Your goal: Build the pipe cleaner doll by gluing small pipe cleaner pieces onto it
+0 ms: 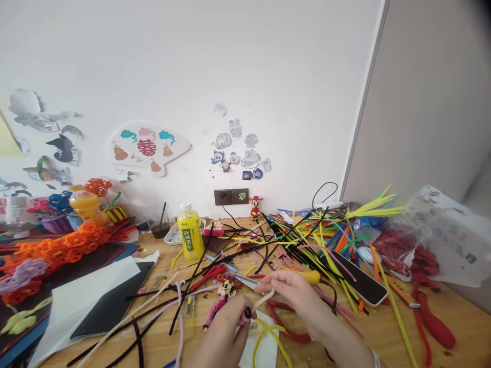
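Note:
My left hand is closed around a small pipe-cleaner doll with pink and black limbs and a cream body. Just to its right, my right hand pinches a cream pipe cleaner, which runs down toward the doll. Whether the two are joined is hidden by my fingers. Behind my hands lies a pair of scissors with red handles, its blades pointing at my right fingertips. Under my hands are a looped yellow pipe cleaner and a white paper.
A yellow drink bottle stands behind to the left. Heaped pipe cleaners cover the back right, near a phone and red-handled pliers. At left lie a black tablet, white paper and orange pipe-cleaner flowers.

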Action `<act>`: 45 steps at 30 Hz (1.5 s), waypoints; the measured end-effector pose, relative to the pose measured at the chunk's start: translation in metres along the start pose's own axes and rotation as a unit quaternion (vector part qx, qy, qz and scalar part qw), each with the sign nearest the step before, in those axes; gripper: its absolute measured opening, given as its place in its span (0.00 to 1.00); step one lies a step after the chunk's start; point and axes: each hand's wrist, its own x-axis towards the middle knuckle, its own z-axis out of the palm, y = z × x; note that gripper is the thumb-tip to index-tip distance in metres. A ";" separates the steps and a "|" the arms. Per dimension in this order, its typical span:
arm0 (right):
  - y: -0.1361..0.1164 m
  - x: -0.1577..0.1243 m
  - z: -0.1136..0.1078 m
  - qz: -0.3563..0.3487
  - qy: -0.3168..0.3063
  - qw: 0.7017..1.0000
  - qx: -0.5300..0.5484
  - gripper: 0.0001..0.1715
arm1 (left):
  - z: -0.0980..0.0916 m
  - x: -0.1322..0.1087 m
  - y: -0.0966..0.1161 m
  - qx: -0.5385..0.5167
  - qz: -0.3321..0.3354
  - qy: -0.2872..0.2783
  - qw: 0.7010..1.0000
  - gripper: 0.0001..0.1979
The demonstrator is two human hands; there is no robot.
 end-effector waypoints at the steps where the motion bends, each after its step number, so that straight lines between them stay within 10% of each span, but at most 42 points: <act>1: 0.001 0.001 0.000 -0.004 0.004 1.000 -0.007 0.20 | -0.001 0.000 0.000 -0.005 -0.004 0.005 1.000 0.07; 16: 0.010 0.001 0.001 0.038 -0.019 0.995 0.095 0.15 | -0.011 0.009 0.006 -0.010 -0.112 0.093 0.989 0.08; 25: 0.007 0.005 0.000 -0.097 0.026 0.982 -0.160 0.14 | -0.027 0.014 0.007 -0.176 -0.142 0.170 0.959 0.11; 29: 0.008 -0.001 0.004 -0.181 -0.012 0.918 -0.353 0.09 | -0.034 0.017 0.008 -0.226 -0.165 0.183 0.942 0.14; 34: 0.014 -0.006 0.010 -0.310 -0.032 0.768 -0.559 0.12 | -0.027 0.017 0.005 -0.307 -0.170 0.158 0.923 0.15; 45: 0.025 0.004 0.006 -0.469 0.030 0.621 -0.628 0.15 | -0.025 0.022 -0.003 -0.512 -0.224 0.134 0.818 0.18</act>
